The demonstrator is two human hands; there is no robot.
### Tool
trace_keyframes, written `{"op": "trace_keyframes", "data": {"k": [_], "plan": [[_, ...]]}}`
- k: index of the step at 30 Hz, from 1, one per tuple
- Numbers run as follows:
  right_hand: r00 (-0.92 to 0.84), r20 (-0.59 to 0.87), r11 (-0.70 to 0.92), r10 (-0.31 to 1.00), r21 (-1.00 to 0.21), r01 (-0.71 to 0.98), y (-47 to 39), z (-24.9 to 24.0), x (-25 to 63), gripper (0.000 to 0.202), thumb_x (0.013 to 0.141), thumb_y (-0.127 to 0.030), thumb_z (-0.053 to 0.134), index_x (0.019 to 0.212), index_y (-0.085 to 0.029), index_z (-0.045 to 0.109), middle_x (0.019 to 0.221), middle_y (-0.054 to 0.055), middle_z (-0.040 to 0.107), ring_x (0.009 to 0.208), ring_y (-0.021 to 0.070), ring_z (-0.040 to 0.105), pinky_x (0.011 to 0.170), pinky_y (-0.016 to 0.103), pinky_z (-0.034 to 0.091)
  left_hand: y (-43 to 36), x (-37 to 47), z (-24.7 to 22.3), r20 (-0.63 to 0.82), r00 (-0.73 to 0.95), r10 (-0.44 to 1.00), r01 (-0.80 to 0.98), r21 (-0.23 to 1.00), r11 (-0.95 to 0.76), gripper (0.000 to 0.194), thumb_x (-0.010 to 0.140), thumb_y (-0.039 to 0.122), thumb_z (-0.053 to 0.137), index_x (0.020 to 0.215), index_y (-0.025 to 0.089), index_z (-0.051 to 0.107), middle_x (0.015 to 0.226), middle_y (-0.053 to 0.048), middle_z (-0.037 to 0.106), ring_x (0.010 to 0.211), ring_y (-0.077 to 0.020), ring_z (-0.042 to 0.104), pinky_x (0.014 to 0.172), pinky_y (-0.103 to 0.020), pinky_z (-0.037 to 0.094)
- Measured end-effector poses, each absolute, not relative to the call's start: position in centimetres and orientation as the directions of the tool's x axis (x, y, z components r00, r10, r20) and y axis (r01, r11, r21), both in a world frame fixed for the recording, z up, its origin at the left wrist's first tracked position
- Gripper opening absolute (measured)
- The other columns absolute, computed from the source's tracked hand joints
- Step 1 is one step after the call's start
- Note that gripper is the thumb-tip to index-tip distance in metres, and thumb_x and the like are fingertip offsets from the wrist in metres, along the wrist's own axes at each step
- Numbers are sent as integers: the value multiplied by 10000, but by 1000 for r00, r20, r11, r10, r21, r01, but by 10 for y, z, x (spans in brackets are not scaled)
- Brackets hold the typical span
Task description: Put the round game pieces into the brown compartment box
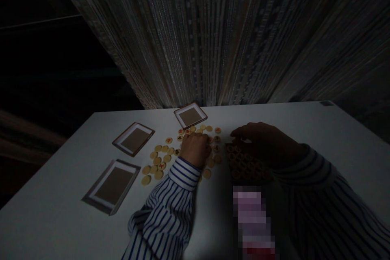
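Round Chinese chess pieces [157, 161], pale wood, lie loose on the white table, some with red or dark characters up and others blank. My left hand [195, 148] is among them, its fingers curled down and closed; what they hold, if anything, is hidden under the hand. My right hand [265, 140] is in shadow above a dark box [230, 176]. Its fingers reach left, stretched out, with a gap showing below them and nothing visible in it. Rows of round pieces [239, 164] sit inside that box, partly covered by my right hand and sleeve.
Two shallow framed trays [116, 161] [149, 131] lie on the left of the white table [73, 158], and a third tray [201, 111] is at the back. Behind the far edge hangs a striped curtain [201, 40]. A pixelated patch [252, 215] covers the near middle.
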State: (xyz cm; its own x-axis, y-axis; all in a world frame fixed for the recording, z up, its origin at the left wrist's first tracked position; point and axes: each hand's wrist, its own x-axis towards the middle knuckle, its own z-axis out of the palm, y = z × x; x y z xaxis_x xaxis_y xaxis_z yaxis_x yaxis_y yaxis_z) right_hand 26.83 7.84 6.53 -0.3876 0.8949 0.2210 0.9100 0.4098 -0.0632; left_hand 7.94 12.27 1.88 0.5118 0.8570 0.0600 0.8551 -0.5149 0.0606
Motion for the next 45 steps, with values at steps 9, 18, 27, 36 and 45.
{"op": "trace_keyframes", "data": {"k": [9,18,27,36,45], "plan": [[-406,198,427,892,-76,901,78,68,269,194,763,-242,565,932,-213,658,780,27,706,679,162,637,602,273,456,119,89,12,57,446,893,893,44,-449,203,794,242,465,847,167,645,850,-107,687,915,-278,598,758,-404,437],[-396,198,413,897,-52,909,76,67,268,208,764,-244,564,947,-216,659,787,29,706,688,170,639,614,282,454,118,89,10,35,448,893,892,40,-449,216,817,265,444,863,170,633,809,-105,684,898,-268,609,766,-393,426],[-391,215,413,895,-69,908,76,67,270,208,750,-235,567,936,-212,658,771,29,704,657,154,627,605,272,445,118,87,21,130,430,893,896,58,-440,193,813,270,463,891,175,611,833,-86,675,879,-239,606,796,-367,418],[-392,227,420,891,-88,903,74,68,272,197,761,-239,555,927,-207,656,749,24,699,650,153,624,598,273,441,117,82,31,221,448,866,849,199,-490,198,772,284,542,933,178,586,826,-53,673,836,-223,608,777,-345,432],[-407,332,470,851,-140,871,67,75,278,175,780,-231,538,915,-200,644,773,30,695,682,157,623,618,272,446,101,85,51,327,469,821,770,304,-561,149,787,240,514,913,177,562,808,-45,643,797,-197,591,752,-336,432]]}}
